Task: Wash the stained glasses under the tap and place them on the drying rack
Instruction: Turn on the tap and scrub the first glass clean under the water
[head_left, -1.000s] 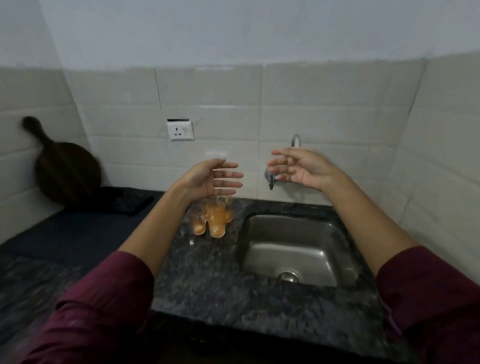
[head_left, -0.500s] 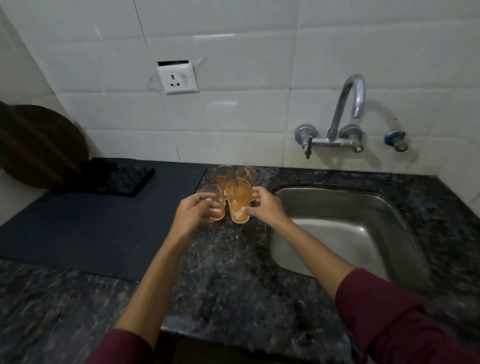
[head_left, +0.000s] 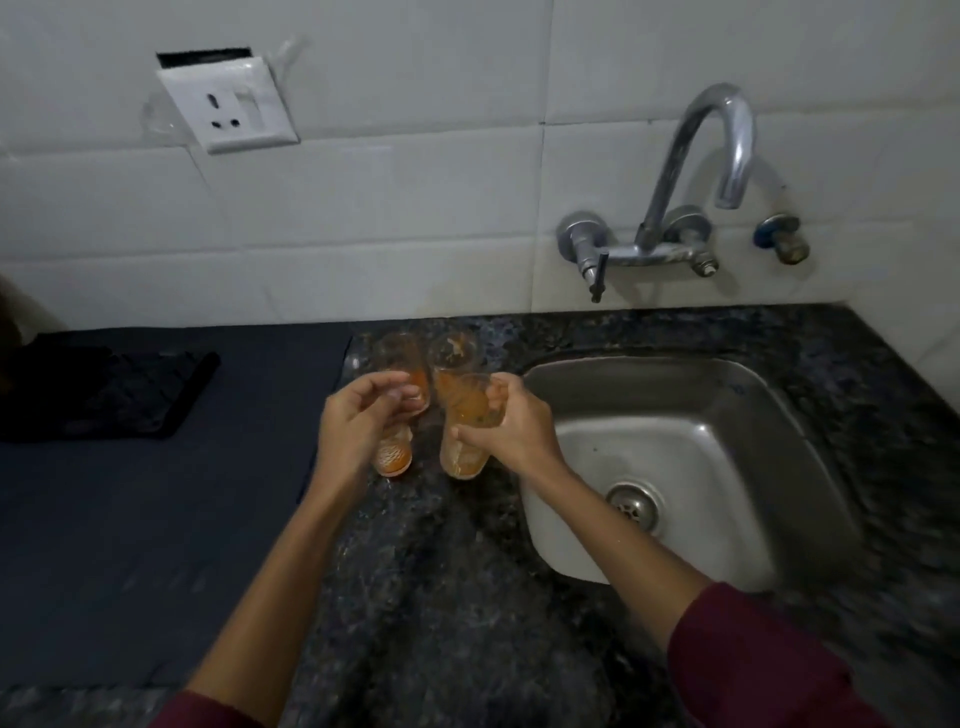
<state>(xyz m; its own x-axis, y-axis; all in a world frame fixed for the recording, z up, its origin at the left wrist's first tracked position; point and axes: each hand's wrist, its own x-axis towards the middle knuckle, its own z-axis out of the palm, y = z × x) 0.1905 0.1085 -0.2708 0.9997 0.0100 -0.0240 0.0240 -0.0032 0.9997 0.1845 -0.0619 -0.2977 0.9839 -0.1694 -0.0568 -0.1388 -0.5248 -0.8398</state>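
Several orange-stained glasses stand in a cluster on the dark granite counter (head_left: 441, 571), just left of the steel sink (head_left: 727, 467). My left hand (head_left: 358, 421) grips the front left glass (head_left: 393, 454) from its left side. My right hand (head_left: 511, 421) is wrapped round the front right glass (head_left: 464, 441) from the right. Two more stained glasses, a back left glass (head_left: 410, 358) and a back right glass (head_left: 453, 353), stand behind them, untouched. The curved chrome tap (head_left: 717, 150) rises from the wall above the sink; no water runs from it.
A dark mat (head_left: 156, 493) covers the counter to the left, with a black folded cloth (head_left: 104, 395) on it. A white wall socket (head_left: 228, 104) is on the tiles. A second small valve (head_left: 782, 239) sits right of the tap.
Both hands came down from the air in front of me to the glasses and closed round the two front ones. The view has moved closer to the counter and sink.
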